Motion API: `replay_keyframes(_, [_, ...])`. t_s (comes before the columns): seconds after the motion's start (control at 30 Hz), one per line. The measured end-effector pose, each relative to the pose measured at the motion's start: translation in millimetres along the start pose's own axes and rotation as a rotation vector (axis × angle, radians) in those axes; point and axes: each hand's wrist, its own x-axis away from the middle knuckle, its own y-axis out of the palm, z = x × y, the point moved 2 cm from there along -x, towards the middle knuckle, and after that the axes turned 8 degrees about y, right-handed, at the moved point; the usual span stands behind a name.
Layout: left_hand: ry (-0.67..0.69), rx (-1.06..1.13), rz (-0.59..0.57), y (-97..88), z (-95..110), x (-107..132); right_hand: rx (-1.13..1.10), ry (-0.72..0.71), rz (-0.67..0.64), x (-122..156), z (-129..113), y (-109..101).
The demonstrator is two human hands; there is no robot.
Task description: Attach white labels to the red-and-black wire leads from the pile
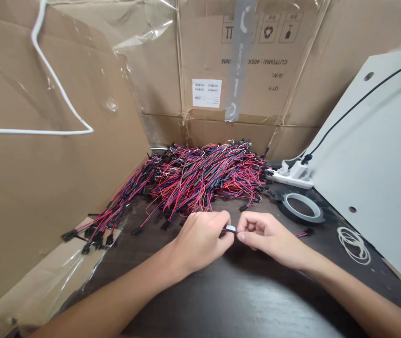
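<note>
Presently, your left hand (204, 235) pinches a wire piece (227, 230), pale tab (231, 228) exposed, while your right hand (264, 234) pinches its end, apparently to steady it from both sides. You hold it over the tabletop (200, 305), nearer than the wire pile (204, 176), likely set back for working room.

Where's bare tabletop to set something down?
Largest: dark table between left forearm and right forearm, nearer than left hand and right hand. Smaller: between left forearm and the black connectors at left. Crowded: back, under wire pile; right, with power strip, tape roll, coiled cord.
</note>
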Motion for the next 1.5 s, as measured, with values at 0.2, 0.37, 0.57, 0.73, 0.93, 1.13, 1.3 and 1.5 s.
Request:
replay_keyframes(0.2, [-0.017, 0.007, -0.024, 0.1, -0.5, 1.0, 0.029, 0.007, -0.002, -0.2, -0.2, 0.3])
replay_keyframes(0.37, [-0.016, 0.014, -0.029, -0.8, 0.1, 1.4, 0.013, 0.049, -0.012, 0.1, -1.5, -0.2])
replay_keyframes(0.57, [-0.003, 0.000, -0.014, -2.8, -0.4, 0.3, -0.070, 0.129, -0.048, -0.5, 4.6, 0.0])
replay_keyframes(0.73, [0.025, -0.033, -0.028, -3.7, 0.2, 0.4, -0.118, 0.156, -0.076, -2.3, 10.2, 1.8])
replay_keyframes(0.93, [0.049, -0.063, -0.033, -5.8, 0.8, 0.0, -0.158, 0.169, -0.100, -2.8, 11.7, 2.1])
replay_keyframes(1.13, [0.070, -0.082, -0.095, -7.1, 3.1, 0.3, -0.140, 0.155, -0.141, -1.1, 9.3, 4.1])
replay_keyframes(1.3, [0.080, -0.094, -0.126, -7.0, 2.8, 0.5, -0.155, 0.155, -0.150, -0.9, 9.3, 4.4])
replay_keyframes(1.5, [0.095, -0.093, -0.125, -6.0, 0.7, 0.3, -0.185, 0.148, -0.159, -2.9, 12.4, 4.7])
